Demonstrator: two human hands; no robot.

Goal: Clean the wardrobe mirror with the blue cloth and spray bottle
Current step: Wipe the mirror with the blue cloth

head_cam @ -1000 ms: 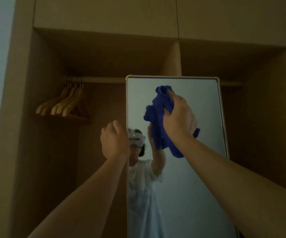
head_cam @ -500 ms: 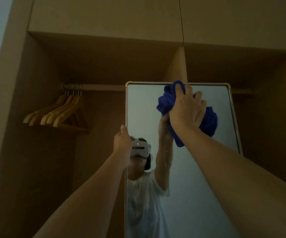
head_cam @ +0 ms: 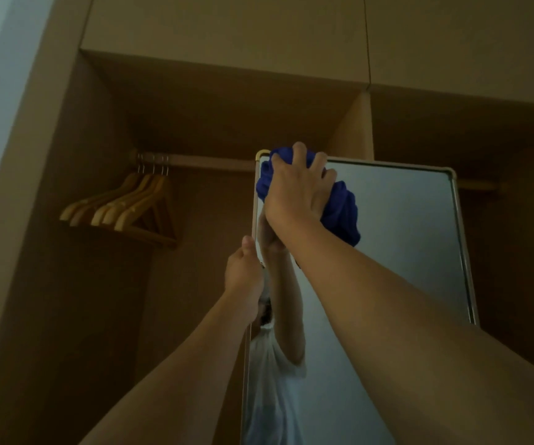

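Right grip (head_cam: 294, 187): fingers curled into the bunched cloth (head_cam: 339, 207), pressing it on the mirror (head_cam: 403, 236) at its top left corner. Left grip (head_cam: 243, 271) clamped on the mirror's left frame edge, thumb up along it. Cloth looks soft and light, wads easily, so a bunched fistful gives a firm pad; loose folds hang below the palm. Mirror is rigid, smooth, likely fragile, so best steadied by the frame, not the glass. Spray bottle not in view. Hangers (head_cam: 124, 207) on the rail (head_cam: 201, 162), well left.
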